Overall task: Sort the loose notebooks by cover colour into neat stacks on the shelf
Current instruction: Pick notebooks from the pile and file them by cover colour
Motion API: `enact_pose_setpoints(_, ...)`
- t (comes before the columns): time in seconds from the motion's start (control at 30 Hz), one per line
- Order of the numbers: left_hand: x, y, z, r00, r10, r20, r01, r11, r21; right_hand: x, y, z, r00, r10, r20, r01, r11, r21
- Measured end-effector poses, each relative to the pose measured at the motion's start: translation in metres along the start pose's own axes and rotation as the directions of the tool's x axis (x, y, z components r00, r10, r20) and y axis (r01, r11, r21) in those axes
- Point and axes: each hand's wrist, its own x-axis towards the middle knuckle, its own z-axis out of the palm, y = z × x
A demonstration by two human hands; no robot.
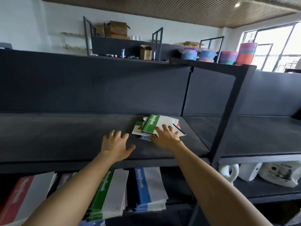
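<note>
Arms extended over shelf [65, 131], palms down.
Right hand [166, 136] flat on green notebook [149, 123] atop loose pile [169, 121], fingers spread; left hand [116, 144] beside it, splayed, empty.

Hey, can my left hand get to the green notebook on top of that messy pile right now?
Probably yes. The left hand is open just left of the green notebook, with only bare shelf between them. The right hand rests on its near right corner, leaving the green spine side free.
</note>
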Motion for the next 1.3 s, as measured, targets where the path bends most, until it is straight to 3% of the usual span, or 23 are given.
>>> enact_pose_setpoints(0.4, 0.078, -0.01, 0.02, 0.999, -0.009, 0.035, 0.01, 0.999, -0.03, 0.089, 0.012, 0.024, 0.987, -0.085, 0.139, 0.094, 0.993, -0.065)
enact_pose_setpoints(0.67, 0.116, -0.01, 0.018, 1.0, 0.003, -0.001, -0.003, 0.996, -0.089, 0.094, 0.002, 0.039, 0.998, -0.055, -0.034, 0.047, 0.979, -0.197)
enact_pose_setpoints(0.87, 0.129, -0.008, 0.019, 0.996, 0.082, -0.014, -0.084, 0.979, -0.186, 0.098, 0.001, 0.029, 1.0, -0.012, 0.009, 0.013, 0.984, -0.175)
enact_pose_setpoints(1.03, 0.135, -0.003, 0.014, 0.999, 0.05, 0.002, -0.045, 0.909, -0.414, 0.097, -0.001, 0.005, 0.997, 0.0, 0.078, 0.013, 0.987, -0.162)
enact_pose_setpoints(1.1, 0.135, 0.001, 0.007, 0.996, 0.002, 0.088, 0.049, 0.816, -0.576, 0.092, -0.003, -0.007, 0.999, 0.017, 0.051, -0.009, 0.987, -0.16)
enact_pose_setpoints(1.13, 0.135, 0.002, 0.004, 0.982, -0.031, 0.187, 0.158, 0.676, -0.72, 0.087, -0.007, -0.011, 0.999, 0.016, 0.033, -0.01, 0.986, -0.167)
enact_pose_setpoints(1.17, 0.135, 0.003, 0.001, 0.943, -0.026, 0.33, 0.31, 0.422, -0.852, 0.082, -0.013, -0.013, 1.0, 0.001, 0.015, 0.002, 0.984, -0.177)
enact_pose_setpoints(1.2, 0.136, 0.002, -0.001, 0.882, 0.048, 0.468, 0.459, 0.136, -0.878, 0.076, -0.021, -0.014, 0.999, -0.032, 0.009, 0.033, 0.982, -0.187)
enact_pose_setpoints(1.23, 0.135, 0.001, -0.004, 0.826, 0.14, 0.546, 0.557, -0.048, -0.829, 0.071, -0.029, -0.013, 0.997, -0.076, 0.02, 0.078, 0.979, -0.191)
enact_pose_setpoints(1.3, 0.133, -0.004, -0.002, 0.787, 0.227, 0.574, 0.612, -0.168, -0.773, 0.059, -0.04, -0.007, 0.98, -0.185, 0.069, 0.193, 0.971, -0.143)
